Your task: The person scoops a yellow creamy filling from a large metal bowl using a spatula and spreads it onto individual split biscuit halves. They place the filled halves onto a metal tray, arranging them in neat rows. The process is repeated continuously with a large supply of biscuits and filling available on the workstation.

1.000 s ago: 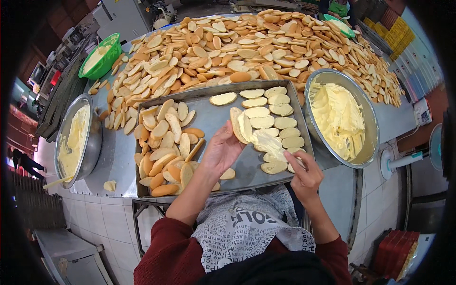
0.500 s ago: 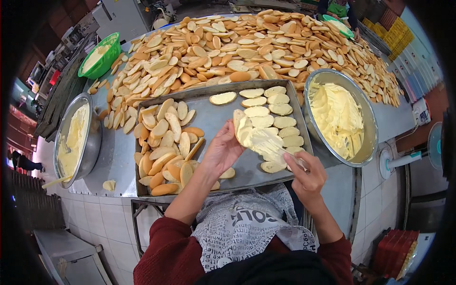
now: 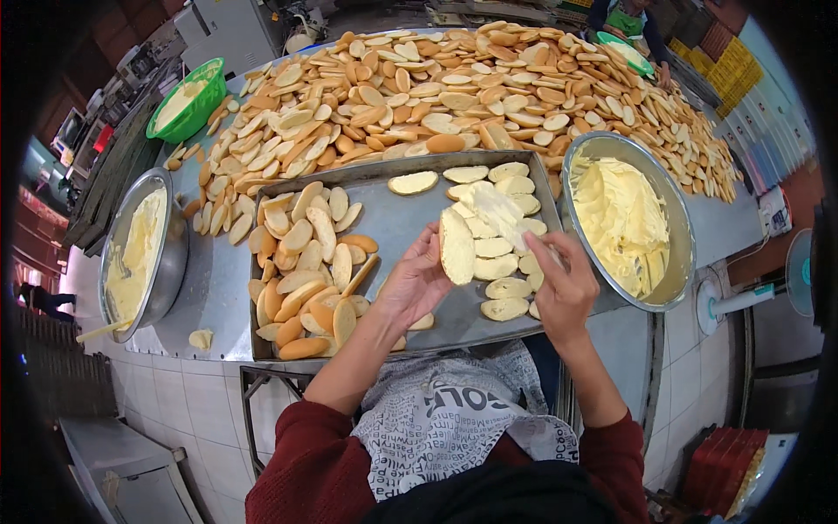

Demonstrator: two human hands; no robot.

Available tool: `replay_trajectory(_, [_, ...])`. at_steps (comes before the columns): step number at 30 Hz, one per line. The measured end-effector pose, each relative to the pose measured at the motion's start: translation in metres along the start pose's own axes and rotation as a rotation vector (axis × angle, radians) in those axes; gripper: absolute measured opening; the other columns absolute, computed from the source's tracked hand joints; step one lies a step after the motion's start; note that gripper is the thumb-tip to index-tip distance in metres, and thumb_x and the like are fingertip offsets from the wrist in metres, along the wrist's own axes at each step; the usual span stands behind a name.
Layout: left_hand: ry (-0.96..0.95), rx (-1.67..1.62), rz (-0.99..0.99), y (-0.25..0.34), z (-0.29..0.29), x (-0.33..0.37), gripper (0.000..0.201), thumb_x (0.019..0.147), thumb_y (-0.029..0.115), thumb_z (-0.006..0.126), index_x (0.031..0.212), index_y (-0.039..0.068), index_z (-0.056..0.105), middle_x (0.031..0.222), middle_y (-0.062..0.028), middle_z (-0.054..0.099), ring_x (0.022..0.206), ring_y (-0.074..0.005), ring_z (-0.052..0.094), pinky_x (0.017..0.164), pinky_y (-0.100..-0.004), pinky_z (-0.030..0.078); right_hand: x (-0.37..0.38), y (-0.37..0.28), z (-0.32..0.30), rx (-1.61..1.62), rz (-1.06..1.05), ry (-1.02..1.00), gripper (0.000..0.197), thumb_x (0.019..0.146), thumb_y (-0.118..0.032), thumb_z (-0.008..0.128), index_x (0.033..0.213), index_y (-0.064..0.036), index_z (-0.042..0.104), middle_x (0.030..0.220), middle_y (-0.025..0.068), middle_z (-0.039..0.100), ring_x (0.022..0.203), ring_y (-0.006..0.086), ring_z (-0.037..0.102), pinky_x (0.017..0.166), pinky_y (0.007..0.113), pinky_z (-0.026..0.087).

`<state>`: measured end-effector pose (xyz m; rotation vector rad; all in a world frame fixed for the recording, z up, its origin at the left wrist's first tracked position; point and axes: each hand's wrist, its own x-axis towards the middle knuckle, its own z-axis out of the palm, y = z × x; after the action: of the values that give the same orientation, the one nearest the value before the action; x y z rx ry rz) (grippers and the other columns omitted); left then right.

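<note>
Over the metal tray (image 3: 371, 196), my left hand (image 3: 414, 281) grips an oval bread slice (image 3: 456, 247), its pale face coated with cream. My right hand (image 3: 566, 284) is closed round the handle of a flat spatula (image 3: 496, 212); pale cream covers its blade, which is just right of the slice and apart from its lower part. Cream-spread slices (image 3: 504, 288) lie in rows at the tray's right side. A heap of plain bread slices (image 3: 305, 262) fills its left side. Right of the tray stands a steel bowl of yellow cream (image 3: 620, 214).
A large pile of bread slices (image 3: 419, 96) covers the far table. On the left are another steel bowl (image 3: 161, 236) with a handle sticking out and a green basin (image 3: 196, 109). A co-worker (image 3: 624, 22) stands at the far right beside a green bowl (image 3: 630, 54).
The spatula has swung up and away to the right of the slice, blade now pointing farther back. The held slice has turned more upright, showing its coated face.
</note>
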<state>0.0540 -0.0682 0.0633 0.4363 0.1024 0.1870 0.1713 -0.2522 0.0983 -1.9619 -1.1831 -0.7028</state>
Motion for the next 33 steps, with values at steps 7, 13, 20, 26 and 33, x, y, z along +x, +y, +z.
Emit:
replay_trajectory(7, [0.031, 0.142, 0.136, -0.006, -0.008, 0.007, 0.041, 0.089, 0.020, 0.064, 0.124, 0.012, 0.045, 0.121, 0.0002, 0.055, 0.115, -0.0166, 0.053, 0.101, -0.0366, 0.043, -0.015, -0.034, -0.015, 0.040, 0.054, -0.162, 0.058, 0.060, 0.010, 0.054, 0.110, -0.0141, 0.071, 0.094, 0.0073, 0.062, 0.076, 0.0244, 0.063, 0.065, 0.034, 0.051])
replay_trajectory(13, [0.085, 0.131, 0.234, 0.011, -0.032, 0.008, 0.035, 0.092, 0.021, 0.060, 0.124, 0.012, 0.046, 0.119, 0.0002, 0.056, 0.111, -0.0156, 0.055, 0.099, -0.0351, 0.044, -0.035, -0.037, -0.032, 0.057, 0.004, -0.301, 0.057, 0.059, 0.008, 0.056, 0.109, -0.0151, 0.072, 0.093, 0.0073, 0.063, 0.073, 0.0237, 0.063, 0.063, 0.033, 0.051])
replay_trajectory(20, [-0.022, 0.041, 0.136, 0.002, -0.016, 0.004, 0.040, 0.092, 0.018, 0.060, 0.128, 0.011, 0.045, 0.122, -0.0009, 0.055, 0.114, -0.0176, 0.054, 0.101, -0.0347, 0.043, -0.035, -0.022, -0.017, 0.006, -0.067, -0.084, 0.057, 0.060, 0.008, 0.058, 0.109, -0.0162, 0.072, 0.095, 0.0059, 0.063, 0.074, 0.0226, 0.061, 0.060, 0.032, 0.048])
replay_trajectory(26, [0.030, 0.011, -0.014, -0.013, -0.013, -0.001, 0.050, 0.090, 0.020, 0.062, 0.135, 0.009, 0.043, 0.130, -0.0032, 0.052, 0.118, -0.0181, 0.053, 0.100, -0.0341, 0.044, -0.018, 0.001, 0.023, -0.115, 0.002, 0.026, 0.056, 0.063, 0.011, 0.057, 0.110, -0.0167, 0.072, 0.098, 0.0065, 0.062, 0.080, 0.0243, 0.062, 0.065, 0.035, 0.048])
replay_trajectory(33, [0.234, 0.285, 0.065, 0.022, -0.058, 0.004, 0.045, 0.096, 0.034, 0.055, 0.133, 0.009, 0.046, 0.122, -0.0044, 0.054, 0.113, -0.0165, 0.052, 0.100, -0.0336, 0.045, -0.031, 0.014, 0.002, 0.033, 0.246, 0.058, 0.059, 0.064, 0.015, 0.053, 0.113, -0.0144, 0.071, 0.099, 0.0111, 0.060, 0.089, 0.0271, 0.061, 0.079, 0.035, 0.049])
